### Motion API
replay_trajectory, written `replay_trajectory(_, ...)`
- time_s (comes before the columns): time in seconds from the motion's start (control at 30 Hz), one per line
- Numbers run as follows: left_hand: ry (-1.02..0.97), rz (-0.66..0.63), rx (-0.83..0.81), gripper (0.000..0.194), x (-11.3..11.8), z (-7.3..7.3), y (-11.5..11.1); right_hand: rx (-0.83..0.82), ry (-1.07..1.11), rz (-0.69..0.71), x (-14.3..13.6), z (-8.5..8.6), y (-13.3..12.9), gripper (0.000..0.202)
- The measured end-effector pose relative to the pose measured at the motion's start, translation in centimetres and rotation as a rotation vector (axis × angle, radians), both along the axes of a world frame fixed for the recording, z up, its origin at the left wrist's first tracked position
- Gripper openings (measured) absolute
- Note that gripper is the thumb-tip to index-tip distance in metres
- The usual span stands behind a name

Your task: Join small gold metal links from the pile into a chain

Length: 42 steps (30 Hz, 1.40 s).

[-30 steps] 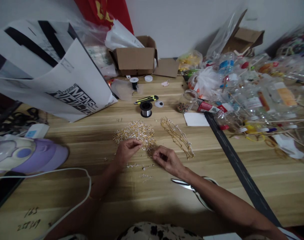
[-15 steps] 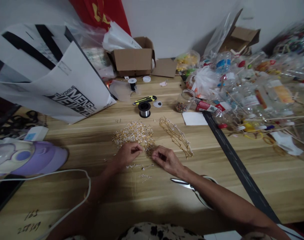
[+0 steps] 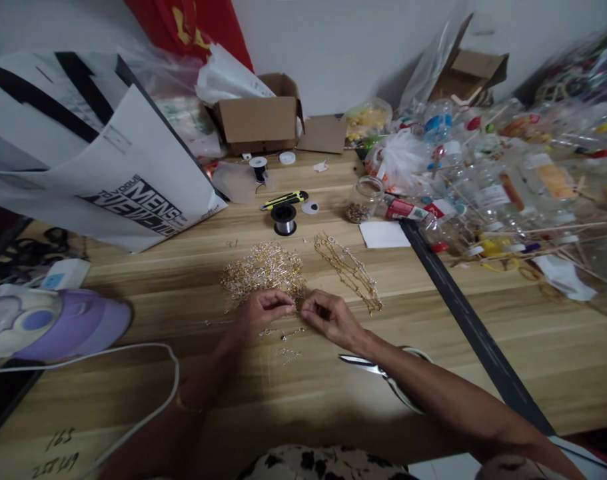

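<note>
A heap of small gold and silver jewellery pieces lies on the wooden table, just beyond my hands. At its near edge my left hand is closed in a pinch, thumb against forefinger. My right hand pinches too, its fingertips almost meeting the left ones. Whatever sits between the fingertips is too small to make out. Short silver chain pieces rest on the table below the hands. To the right lie several gold and silver chains. Scissors lie partly under my right forearm.
Beyond the heap stand a wire spool, a yellow-black utility knife and a jar of beads. A white paper bag and a purple appliance with a white cord are at left. Plastic bottles crowd the right.
My left hand has shifted right, off the heap's edge, bringing its fingertips up to the right hand's. The right hand stays nearly in place. The camera view has shifted slightly.
</note>
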State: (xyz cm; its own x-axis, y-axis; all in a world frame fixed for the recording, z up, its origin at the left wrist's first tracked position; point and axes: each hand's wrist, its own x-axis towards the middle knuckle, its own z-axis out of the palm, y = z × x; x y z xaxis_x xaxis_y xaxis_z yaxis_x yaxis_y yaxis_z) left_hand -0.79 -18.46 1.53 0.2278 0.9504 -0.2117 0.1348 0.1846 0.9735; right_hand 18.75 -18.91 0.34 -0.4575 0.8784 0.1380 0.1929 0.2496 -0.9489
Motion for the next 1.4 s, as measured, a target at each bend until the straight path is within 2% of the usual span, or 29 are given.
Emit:
replay_trajectory(0.23, -0.071, 0.006, -0.054, 0.015, 0.19, -0.03, -0.01, 0.005, 0.017, -0.025, 0.02, 0.06, -0.01, 0.013)
replay_trajectory(0.87, -0.057, 0.021, -0.039, 0.014, 0.25, 0.26, -0.13, 0.005, 0.031, -0.043, -0.03, 0.46, -0.04, 0.013)
replay_trajectory(1.13, -0.085, 0.021, -0.025, 0.01, 0.1, -0.25, -0.04, 0.011, 0.022, -0.044, 0.07, 0.18, 0.04, 0.013)
replay_trajectory(1.4, -0.082, 0.014, -0.015, 0.009, 0.17, 0.03, -0.08, 0.021, 0.017, -0.049, 0.06, 0.02, 0.02, 0.01)
